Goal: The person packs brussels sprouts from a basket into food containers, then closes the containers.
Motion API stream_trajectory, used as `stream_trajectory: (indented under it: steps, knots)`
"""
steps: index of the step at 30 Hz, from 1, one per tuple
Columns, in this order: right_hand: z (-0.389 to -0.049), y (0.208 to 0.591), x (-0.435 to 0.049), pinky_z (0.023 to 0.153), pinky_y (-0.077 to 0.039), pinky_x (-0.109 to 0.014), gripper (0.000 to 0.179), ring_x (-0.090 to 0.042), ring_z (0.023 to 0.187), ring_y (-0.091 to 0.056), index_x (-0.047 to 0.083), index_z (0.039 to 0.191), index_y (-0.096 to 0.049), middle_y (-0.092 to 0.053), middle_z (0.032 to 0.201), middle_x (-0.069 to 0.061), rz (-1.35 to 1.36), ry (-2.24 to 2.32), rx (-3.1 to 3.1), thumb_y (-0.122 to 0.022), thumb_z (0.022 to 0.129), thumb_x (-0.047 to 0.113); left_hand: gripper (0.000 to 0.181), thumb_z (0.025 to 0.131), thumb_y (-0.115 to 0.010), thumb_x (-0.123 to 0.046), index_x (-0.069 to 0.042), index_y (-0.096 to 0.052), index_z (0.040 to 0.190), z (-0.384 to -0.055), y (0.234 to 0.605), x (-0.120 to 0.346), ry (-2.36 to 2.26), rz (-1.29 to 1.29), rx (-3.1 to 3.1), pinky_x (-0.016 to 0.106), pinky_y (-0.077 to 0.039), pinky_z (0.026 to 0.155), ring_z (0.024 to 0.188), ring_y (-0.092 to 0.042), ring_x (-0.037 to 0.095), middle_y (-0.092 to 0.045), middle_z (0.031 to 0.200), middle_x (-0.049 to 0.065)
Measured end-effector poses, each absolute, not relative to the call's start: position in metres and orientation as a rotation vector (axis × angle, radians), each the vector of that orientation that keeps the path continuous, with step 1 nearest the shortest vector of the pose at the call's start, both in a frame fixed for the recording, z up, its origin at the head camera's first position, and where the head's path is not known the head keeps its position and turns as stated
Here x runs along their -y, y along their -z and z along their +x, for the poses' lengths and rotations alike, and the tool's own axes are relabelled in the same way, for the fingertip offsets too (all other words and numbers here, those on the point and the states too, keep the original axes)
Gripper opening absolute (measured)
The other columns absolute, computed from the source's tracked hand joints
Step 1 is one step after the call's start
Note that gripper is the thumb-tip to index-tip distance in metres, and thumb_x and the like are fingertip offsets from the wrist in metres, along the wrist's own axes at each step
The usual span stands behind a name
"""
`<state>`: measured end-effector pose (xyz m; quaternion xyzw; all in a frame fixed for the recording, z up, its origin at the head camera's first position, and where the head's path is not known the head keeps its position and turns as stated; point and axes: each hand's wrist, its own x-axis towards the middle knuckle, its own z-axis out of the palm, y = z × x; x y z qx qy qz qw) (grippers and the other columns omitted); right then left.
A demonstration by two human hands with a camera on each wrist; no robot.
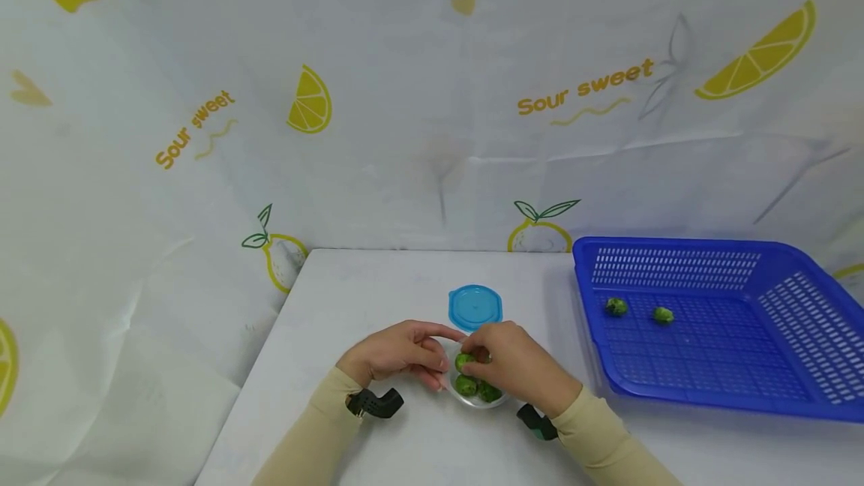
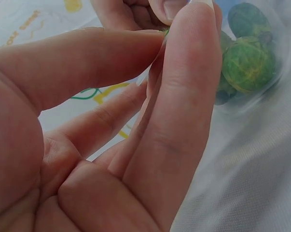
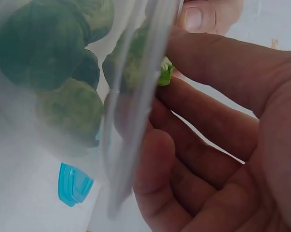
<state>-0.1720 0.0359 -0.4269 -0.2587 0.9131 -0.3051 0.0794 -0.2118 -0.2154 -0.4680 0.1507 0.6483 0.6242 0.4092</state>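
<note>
A small clear plastic tub (image 1: 478, 402) stands on the white table with several green Brussels sprouts (image 1: 466, 386) inside. My left hand (image 1: 403, 351) holds the tub at its left side; the left wrist view shows thumb and fingers (image 2: 186, 72) meeting at its rim. Over the tub's opening, my right hand (image 1: 518, 362) pinches one Brussels sprout (image 1: 463, 361) between thumb and fingertips. In the right wrist view that sprout (image 3: 166, 72) shows partly behind the translucent tub wall (image 3: 128, 159). Just beyond the tub lies its blue lid (image 1: 475, 307), flat on the table.
At the right stands a large blue plastic basket (image 1: 709, 401) with slotted walls. Two Brussels sprouts lie inside it, one at the left (image 1: 616, 307) and another (image 1: 663, 315) beside it. A white curtain (image 1: 405, 171) printed with lemons hangs behind the table.
</note>
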Motion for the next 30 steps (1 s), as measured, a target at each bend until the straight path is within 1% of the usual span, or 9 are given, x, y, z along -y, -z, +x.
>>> stream_trajectory:
  steps: [9,15,18,23,27,30]
  knots:
    - [-0.168,0.413,-0.052,0.078,-0.063,-0.031,0.017,-0.012,0.089,-0.072,0.011,0.107,-0.084,-0.079,0.094,0.006,-0.72,0.914,-2.811,-0.086,0.093,0.02,0.054,0.101,-0.069,-0.003,-0.013,-0.06,0.153,-0.215,0.463,0.206,-1.544,0.397,-1.641,0.036,-0.07,0.083,0.084,-0.08,0.019,-0.077,0.098,0.007]
    - [-0.163,0.4,-0.064,0.076,-0.061,-0.026,0.016,-0.012,0.091,-0.071,0.012,0.108,-0.084,-0.077,0.095,0.008,-0.665,0.9,-2.837,-0.085,0.094,0.021,0.05,0.101,-0.07,-0.006,-0.016,-0.064,0.15,-0.215,0.467,0.209,-1.531,0.386,-1.678,0.039,-0.07,0.084,0.085,-0.08,0.022,-0.077,0.099,0.01]
    - [-0.161,0.391,-0.076,0.077,-0.061,-0.027,0.016,-0.01,0.092,-0.07,0.013,0.109,-0.084,-0.077,0.097,0.008,-0.661,0.882,-2.847,-0.084,0.095,0.022,0.049,0.101,-0.072,-0.007,-0.017,-0.065,0.149,-0.213,0.469,0.213,-1.534,0.367,-1.699,0.039,-0.07,0.083,0.084,-0.08,0.022,-0.078,0.099,0.011]
    - [-0.163,0.37,-0.113,0.079,-0.063,-0.031,0.016,-0.007,0.092,-0.069,0.016,0.111,-0.082,-0.077,0.101,0.008,-0.607,0.82,-2.899,-0.083,0.097,0.022,0.052,0.1,-0.073,-0.007,-0.015,-0.063,0.15,-0.21,0.468,0.215,-1.547,0.361,-1.699,0.038,-0.07,0.082,0.084,-0.08,0.021,-0.078,0.099,0.011]
    - [-0.171,0.355,-0.155,0.078,-0.064,-0.033,0.016,-0.008,0.09,-0.071,0.014,0.113,-0.082,-0.079,0.102,0.006,-0.6,0.769,-2.942,-0.082,0.097,0.018,0.054,0.1,-0.074,-0.007,-0.014,-0.062,0.152,-0.21,0.469,0.215,-1.55,0.364,-1.673,0.037,-0.07,0.083,0.085,-0.08,0.02,-0.078,0.099,0.01]
    - [-0.182,0.349,-0.191,0.079,-0.065,-0.034,0.018,-0.01,0.092,-0.073,0.013,0.115,-0.082,-0.08,0.105,0.005,-0.633,0.729,-2.936,-0.081,0.097,0.017,0.055,0.1,-0.074,-0.007,-0.014,-0.061,0.153,-0.21,0.471,0.214,-1.549,0.368,-1.654,0.036,-0.07,0.083,0.086,-0.08,0.019,-0.078,0.099,0.009]
